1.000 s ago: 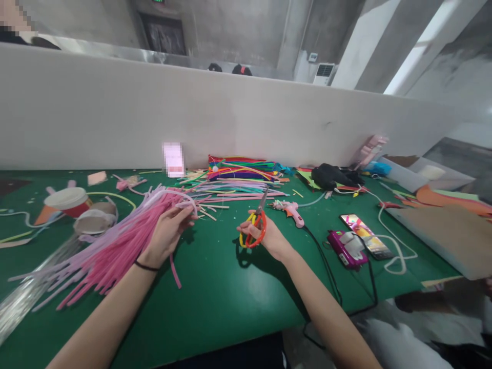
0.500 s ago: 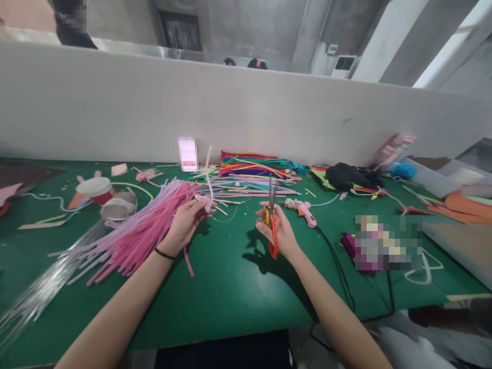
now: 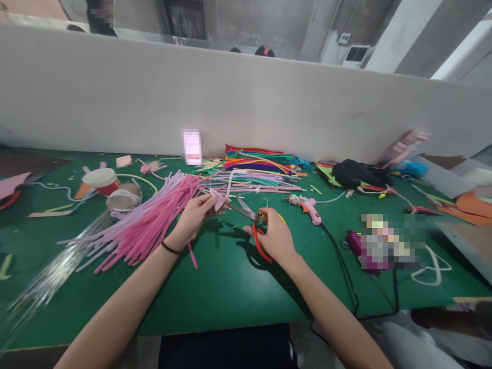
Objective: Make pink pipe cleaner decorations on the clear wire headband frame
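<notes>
Lilac piece (image 3: 219, 199) looks part-shaped, pale tail (image 3: 230, 182) still on

Got the piece pinched between left hand (image 3: 193, 216) thumb and fingers, just above the green table (image 3: 230, 292). Right hand (image 3: 275, 238) is curled through the scissors (image 3: 252, 217), blades parted right by it; can't tell if they touch. I'd say trimming's what's left, plus loads of pink and lilac stems (image 3: 154, 225) lying unused.

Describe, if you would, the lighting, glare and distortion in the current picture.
Head view: soft sheen on the green table, a dark shadow below the right hand; head view: bright glints along the silver strands; head view: the top edge of the white partition looks bowed; head view: coarse pixel blocks cover part of the purple device.
</notes>
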### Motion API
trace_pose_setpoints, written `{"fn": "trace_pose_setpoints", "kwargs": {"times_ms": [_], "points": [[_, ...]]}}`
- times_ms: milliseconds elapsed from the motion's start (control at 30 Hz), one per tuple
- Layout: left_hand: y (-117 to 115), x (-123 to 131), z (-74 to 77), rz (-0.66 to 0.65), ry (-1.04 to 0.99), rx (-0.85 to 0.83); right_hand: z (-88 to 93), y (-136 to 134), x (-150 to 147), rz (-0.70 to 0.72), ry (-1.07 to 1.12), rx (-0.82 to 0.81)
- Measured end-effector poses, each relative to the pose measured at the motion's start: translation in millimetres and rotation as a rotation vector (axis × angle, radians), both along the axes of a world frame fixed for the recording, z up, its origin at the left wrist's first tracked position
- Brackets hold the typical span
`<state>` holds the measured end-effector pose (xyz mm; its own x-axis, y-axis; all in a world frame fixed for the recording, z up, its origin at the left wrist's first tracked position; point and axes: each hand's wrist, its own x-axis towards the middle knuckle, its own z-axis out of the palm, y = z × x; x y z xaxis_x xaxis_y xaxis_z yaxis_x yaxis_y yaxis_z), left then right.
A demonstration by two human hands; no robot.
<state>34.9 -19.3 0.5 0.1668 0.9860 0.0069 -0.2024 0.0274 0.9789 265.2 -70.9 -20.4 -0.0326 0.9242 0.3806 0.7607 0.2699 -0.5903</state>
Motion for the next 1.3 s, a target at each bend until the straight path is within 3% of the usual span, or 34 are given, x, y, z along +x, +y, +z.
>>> {"fn": "trace_pose_setpoints", "kwargs": {"times_ms": [333,667,900,1300], "points": [[-8.1,9.3,7.6,-0.069,0.002,-0.015,-4.9,0.4,-2.8,0.075,-0.042,0.018],[-6.7,9.4,3.0,-0.143,-0.026,-0.077,-8.1,-2.3,-7.8,0.127,-0.060,0.031],[-12.9,11.8,9.6,-0.264,-0.116,-0.089,-6.0,-1.5,-7.2,0.114,0.015,-0.017],[-19.8,30.6,6.7,-0.084,-0.079,0.037,-9.9,-3.0,-9.5,0.128,0.095,0.017]]}}
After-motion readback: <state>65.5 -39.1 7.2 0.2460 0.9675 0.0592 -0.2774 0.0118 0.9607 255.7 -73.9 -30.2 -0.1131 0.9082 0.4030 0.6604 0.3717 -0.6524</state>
